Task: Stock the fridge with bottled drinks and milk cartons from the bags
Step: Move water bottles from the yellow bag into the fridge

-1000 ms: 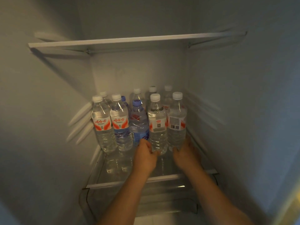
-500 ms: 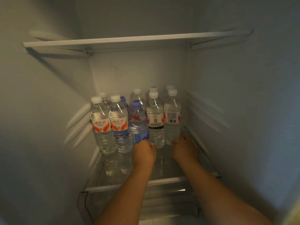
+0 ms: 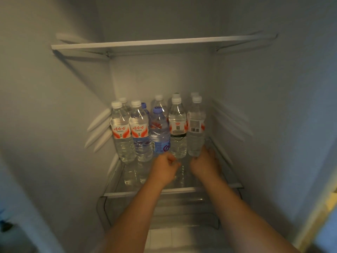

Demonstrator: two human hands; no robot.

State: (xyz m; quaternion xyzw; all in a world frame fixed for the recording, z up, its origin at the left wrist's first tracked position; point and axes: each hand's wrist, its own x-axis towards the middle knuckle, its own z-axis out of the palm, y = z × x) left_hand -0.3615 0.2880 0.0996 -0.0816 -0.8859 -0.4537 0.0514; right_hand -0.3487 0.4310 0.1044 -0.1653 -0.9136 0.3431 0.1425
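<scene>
Several clear water bottles stand on the fridge's glass shelf (image 3: 182, 190); most have white caps and red-and-white labels. A blue-capped bottle (image 3: 159, 132) stands in the middle of the front row. My left hand (image 3: 165, 168) has curled fingers at the base of the white-capped bottle with a QR-code label (image 3: 177, 125). My right hand (image 3: 205, 164) grips the base of the rightmost front bottle with a barcode label (image 3: 196, 123). Both bottles stand upright in line with the front row. More bottles behind are partly hidden.
A white upper shelf (image 3: 160, 42) spans the fridge above the bottles. A clear crisper drawer (image 3: 164, 207) sits below the glass shelf. The fridge side walls (image 3: 264, 125) close in left and right. A strip of bare glass lies in front of the bottles.
Both hands slid the two right-hand bottles further back on the shelf, into line with the front row. The camera view shifted slightly.
</scene>
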